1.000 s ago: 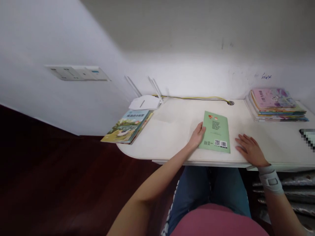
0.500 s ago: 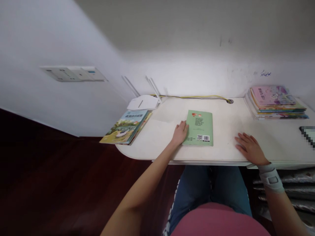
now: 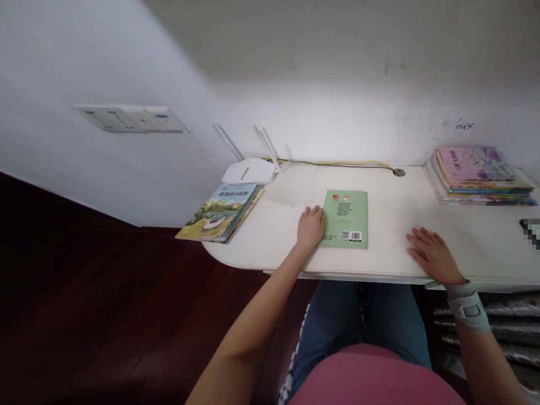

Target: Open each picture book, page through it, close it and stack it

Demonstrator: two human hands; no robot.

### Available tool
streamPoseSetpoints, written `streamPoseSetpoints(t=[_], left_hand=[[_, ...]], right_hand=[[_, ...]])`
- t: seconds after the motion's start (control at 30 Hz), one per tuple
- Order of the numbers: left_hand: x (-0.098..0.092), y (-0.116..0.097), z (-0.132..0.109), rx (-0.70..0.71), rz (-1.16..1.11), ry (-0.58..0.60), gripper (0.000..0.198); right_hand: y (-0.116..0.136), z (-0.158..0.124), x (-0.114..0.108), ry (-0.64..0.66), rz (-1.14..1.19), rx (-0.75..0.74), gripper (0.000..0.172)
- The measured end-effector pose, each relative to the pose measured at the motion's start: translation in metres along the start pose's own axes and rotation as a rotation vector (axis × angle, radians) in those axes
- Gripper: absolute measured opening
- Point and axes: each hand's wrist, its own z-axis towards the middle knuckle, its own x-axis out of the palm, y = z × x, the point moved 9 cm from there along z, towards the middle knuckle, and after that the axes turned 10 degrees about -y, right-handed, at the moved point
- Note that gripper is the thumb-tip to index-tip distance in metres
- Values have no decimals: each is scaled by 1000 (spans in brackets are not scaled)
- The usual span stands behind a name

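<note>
A green booklet lies flat on the white desk, its back cover up with printed text, a QR code and a barcode. My left hand is at the booklet's left edge, fingers bent and close together, pinching that edge; the thumb is mostly hidden. To the right of the booklet, my right hand rests palm down on the desk top with its fingers spread and nothing in it. A grey wrist brace wraps the right wrist.
Several picture books are stacked at the desk's left end, overhanging its edge, in front of a white router. Another book pile stands at the back right. Cables run along the wall to a desk hole.
The view has shifted slightly, so the desk items sit a little further right. My left hand stays at the booklet's left edge, its fingers a bit more bent. The right hand keeps its place.
</note>
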Motion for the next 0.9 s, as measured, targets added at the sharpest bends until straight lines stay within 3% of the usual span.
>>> streamPoseSetpoints(t=[0.37, 0.63, 0.9], left_hand=[[-3, 5, -1, -12, -63, -4, 33], [-1, 13, -2, -98, -168, 2, 40], [-14, 20, -7, -253, -470, -70, 48]], right_hand=[[0, 0, -1, -3, -10, 4, 41], [-1, 0, -1, -8, 3, 6, 41], [-1, 0, -1, -9, 2, -1, 42]])
